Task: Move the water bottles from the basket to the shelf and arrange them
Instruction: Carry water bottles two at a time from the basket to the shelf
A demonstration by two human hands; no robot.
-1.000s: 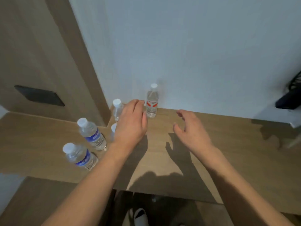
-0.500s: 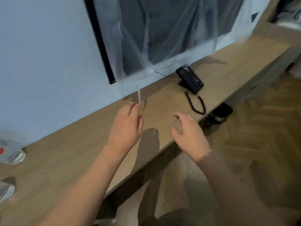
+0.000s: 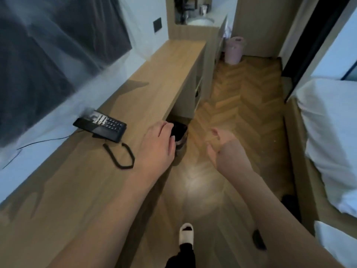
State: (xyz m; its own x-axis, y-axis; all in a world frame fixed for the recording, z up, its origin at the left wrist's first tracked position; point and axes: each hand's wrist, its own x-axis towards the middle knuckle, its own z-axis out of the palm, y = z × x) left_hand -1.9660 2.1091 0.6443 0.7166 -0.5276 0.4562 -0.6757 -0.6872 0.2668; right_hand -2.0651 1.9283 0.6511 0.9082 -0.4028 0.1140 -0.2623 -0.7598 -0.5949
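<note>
No water bottle is in view now. My left hand (image 3: pixel 157 146) hangs over the front edge of the long wooden shelf (image 3: pixel 160 74), empty, fingers loosely apart. My right hand (image 3: pixel 222 147) is held over the floor to the right of it, palm turned inward, fingers spread and empty. A pink basket (image 3: pixel 234 50) stands on the floor far ahead, near the end of the shelf; its contents cannot be seen from here.
A black desk phone (image 3: pixel 102 125) with a coiled cord lies on the shelf left of my left hand. A dark bin (image 3: pixel 180 136) sits under the shelf edge. A bed with white bedding (image 3: pixel 328 144) lines the right side. Herringbone wood floor (image 3: pixel 241 97) runs ahead between them.
The view has swung right, away from the bottles standing on the shelf, toward the room's far end. Both hands stayed empty and now hang over the shelf edge and floor.
</note>
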